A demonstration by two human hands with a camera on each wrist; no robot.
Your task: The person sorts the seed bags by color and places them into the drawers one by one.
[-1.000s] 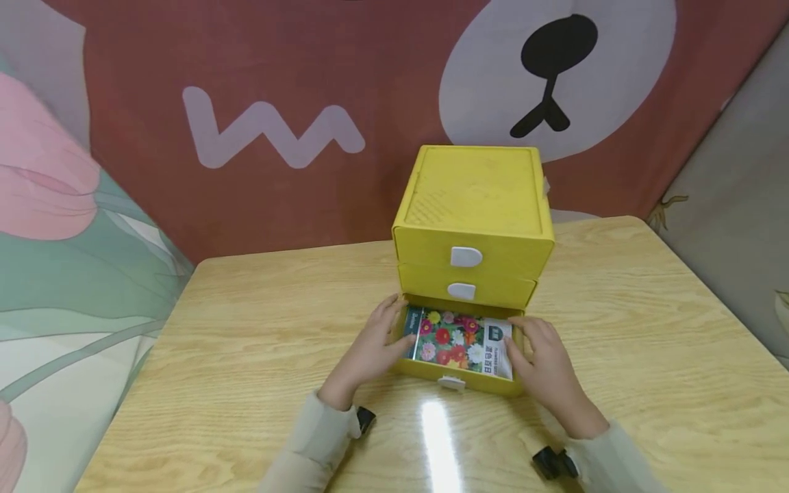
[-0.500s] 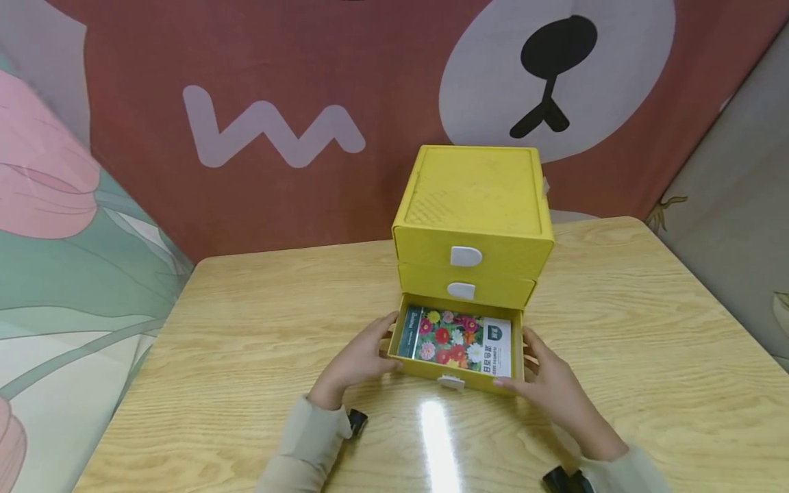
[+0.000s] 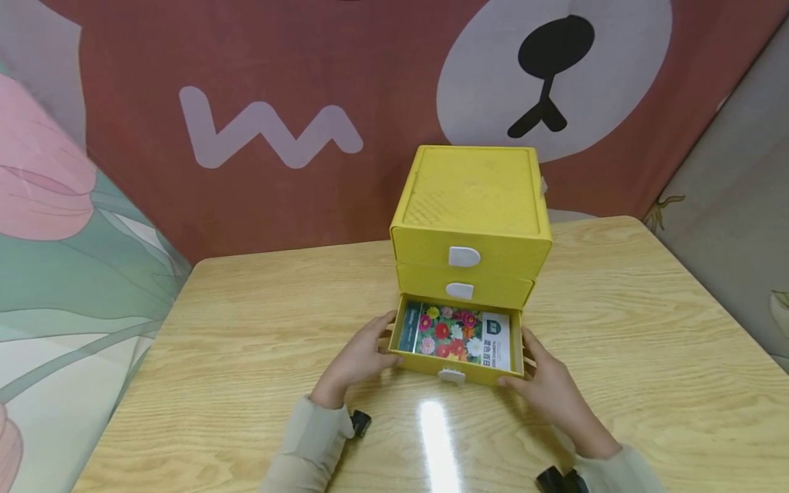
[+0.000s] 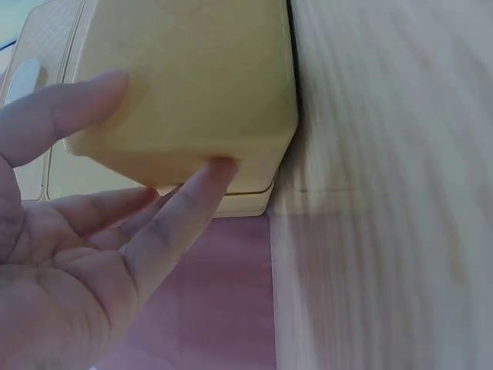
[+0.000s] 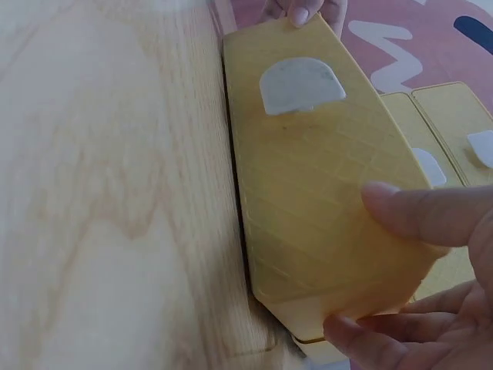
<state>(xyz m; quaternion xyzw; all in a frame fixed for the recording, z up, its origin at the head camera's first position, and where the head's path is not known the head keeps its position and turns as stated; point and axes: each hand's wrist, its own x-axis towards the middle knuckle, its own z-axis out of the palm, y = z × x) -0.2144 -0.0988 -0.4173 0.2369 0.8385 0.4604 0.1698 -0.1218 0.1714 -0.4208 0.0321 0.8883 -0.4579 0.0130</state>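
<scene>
A yellow bottom drawer stands pulled out of a yellow drawer cabinet. Flat inside it lies a flower seed packet with colourful blooms on its front. My left hand grips the drawer's left front corner; in the left wrist view its thumb is on the front face and its fingers touch the side wall. At the opposite corner my right hand holds the drawer likewise, thumb on the front, fingertips along the side. A white handle sits on the drawer front between the hands.
Two upper drawers with white handles are pushed in above. The cabinet stands on a light wooden table, close to a reddish-brown cloth behind. Table surface extends to both sides.
Both hands have left the packet and the drawer's inside and moved to its outer front corners. The packet lies flatter, and the drawer has slid slightly inward.
</scene>
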